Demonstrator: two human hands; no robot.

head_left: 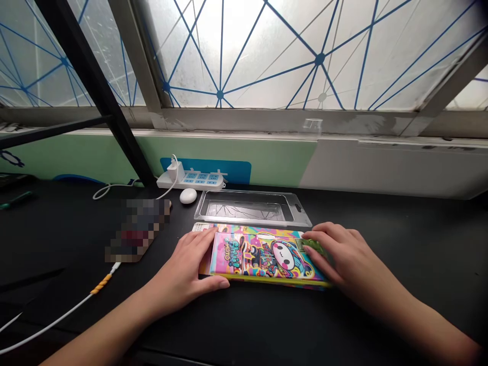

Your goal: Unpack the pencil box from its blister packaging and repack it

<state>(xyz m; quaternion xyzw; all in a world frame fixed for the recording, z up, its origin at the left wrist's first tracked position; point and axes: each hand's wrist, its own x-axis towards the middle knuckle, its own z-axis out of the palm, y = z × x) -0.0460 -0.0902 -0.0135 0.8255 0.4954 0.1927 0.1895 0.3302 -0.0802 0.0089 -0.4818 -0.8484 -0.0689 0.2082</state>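
Observation:
A bright cartoon-printed packet (263, 258) lies flat on the black desk (400, 244), resting on a matching colourful card whose far edge shows behind it. My left hand (188, 267) grips the packet's left end, thumb along the near edge and fingers over the far side. My right hand (341, 256) holds the right end, fingers curled over the top corner. A clear plastic tray (252, 207) lies empty just behind the packet.
A white power strip (192, 179) with a plugged charger sits against the wall, a small white oval object (188, 195) in front of it. A blurred flat item (139, 229) with a white cable (57, 317) lies at left. A black frame post (95, 86) rises at left.

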